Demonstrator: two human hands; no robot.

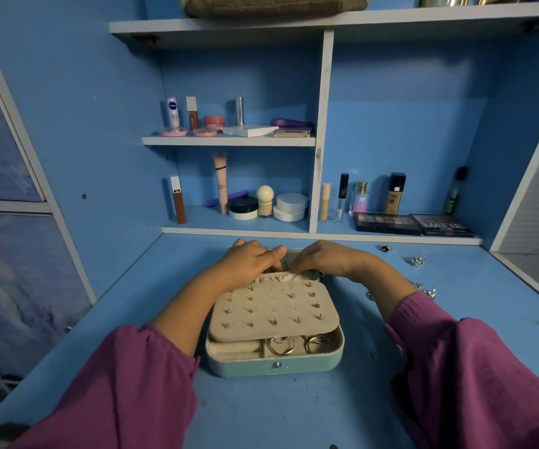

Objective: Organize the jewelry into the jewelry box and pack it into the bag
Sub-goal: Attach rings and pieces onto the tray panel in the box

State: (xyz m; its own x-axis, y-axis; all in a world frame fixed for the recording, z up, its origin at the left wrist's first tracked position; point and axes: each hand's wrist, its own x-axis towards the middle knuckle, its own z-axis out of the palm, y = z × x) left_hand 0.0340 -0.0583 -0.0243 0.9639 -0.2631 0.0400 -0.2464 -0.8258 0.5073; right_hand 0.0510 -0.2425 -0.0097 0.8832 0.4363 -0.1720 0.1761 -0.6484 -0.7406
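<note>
A mint green jewelry box lies open on the blue desk in front of me. A beige earring panel studded with several earring posts is folded down over its tray. Gold hoop earrings and rings show in the front compartments. My left hand and my right hand meet at the gathered cream pocket along the back of the box, fingers curled down onto its edge. What the fingertips pinch is hidden. A woven bag sits on the top shelf.
Loose silver jewelry lies on the desk to the right: a dark-stone ring, a flower piece, a chain with charms. Cosmetics and eyeshadow palettes fill the shelves behind. Cabinet walls stand left and right.
</note>
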